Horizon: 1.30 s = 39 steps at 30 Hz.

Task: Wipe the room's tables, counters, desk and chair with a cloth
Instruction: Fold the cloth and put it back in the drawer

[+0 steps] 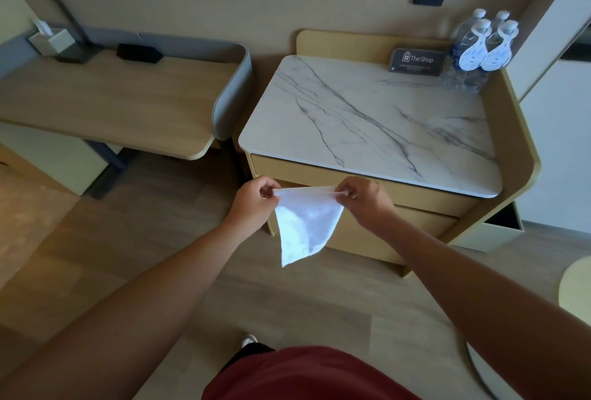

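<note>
A white cloth [305, 223] hangs in the air in front of a low cabinet, stretched by its top edge between both hands. My left hand [254, 199] pinches its left corner and my right hand [364, 198] pinches its right corner. The cloth droops to a point below them. Just behind the hands is the cabinet's white marble counter [367, 121] with grey veins. To the left stands a wooden desk [112, 102] with a grey padded end panel.
At the counter's back right stand several water bottles [479, 48] and a dark "The Shop" sign [417, 62]. A tissue box [51, 40], a black lamp base and a black box sit at the desk's back. A round pale seat [575, 287] is at the right.
</note>
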Each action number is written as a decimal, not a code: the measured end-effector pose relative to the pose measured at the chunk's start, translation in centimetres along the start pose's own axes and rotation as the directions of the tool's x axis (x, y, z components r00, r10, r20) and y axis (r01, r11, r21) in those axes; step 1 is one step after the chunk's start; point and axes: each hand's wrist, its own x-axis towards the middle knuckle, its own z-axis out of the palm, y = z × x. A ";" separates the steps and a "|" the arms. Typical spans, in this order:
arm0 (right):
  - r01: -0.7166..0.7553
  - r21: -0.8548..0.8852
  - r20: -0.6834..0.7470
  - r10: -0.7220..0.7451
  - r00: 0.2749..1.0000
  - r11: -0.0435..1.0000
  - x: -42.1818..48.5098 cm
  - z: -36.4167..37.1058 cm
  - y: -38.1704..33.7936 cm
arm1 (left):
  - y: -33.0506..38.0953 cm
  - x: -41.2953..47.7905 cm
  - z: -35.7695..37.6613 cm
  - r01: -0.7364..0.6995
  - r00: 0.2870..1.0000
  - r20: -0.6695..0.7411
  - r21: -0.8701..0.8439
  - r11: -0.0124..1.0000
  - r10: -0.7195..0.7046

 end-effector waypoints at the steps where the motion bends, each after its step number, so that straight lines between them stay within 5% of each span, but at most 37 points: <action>1: 0.000 0.026 -0.017 0.000 1.000 1.000 0.0 -0.1 -0.2 | 0.3 0.0 0.1 0.003 1.000 -0.001 -0.015 1.000 -0.003; 10: -0.108 0.340 -0.097 0.149 0.984 0.934 1.0 -2.4 -1.5 | 2.8 1.3 -0.3 0.082 0.996 0.039 -0.199 0.976 -0.076; 17: -0.166 0.724 0.024 0.216 0.976 0.669 1.9 -4.1 -2.9 | 5.0 2.4 -2.4 0.211 0.972 0.191 -0.477 0.853 -0.134; 23: -0.264 0.808 0.240 0.115 0.964 0.526 3.4 -6.8 -5.6 | 9.5 3.9 -5.6 0.134 0.975 0.220 -0.668 0.732 0.022; 27: -0.450 0.719 0.524 0.012 0.851 0.529 2.3 -4.4 -6.9 | 11.5 5.3 -8.2 0.105 0.979 0.198 -0.717 0.689 0.057; 32: -0.445 0.771 0.514 -0.034 0.857 0.455 2.6 -0.7 -10.8 | 10.3 7.7 -11.5 0.177 0.974 0.227 -0.765 0.619 0.002; 36: -0.462 0.834 0.504 -0.077 0.860 0.301 4.3 0.3 -13.0 | 6.8 9.2 -13.2 0.374 0.865 0.500 -0.703 0.604 0.046; 39: -0.462 0.835 0.497 -0.050 0.866 0.298 5.7 0.9 -13.7 | 3.7 9.6 -12.8 0.462 0.757 0.651 -0.589 0.662 0.051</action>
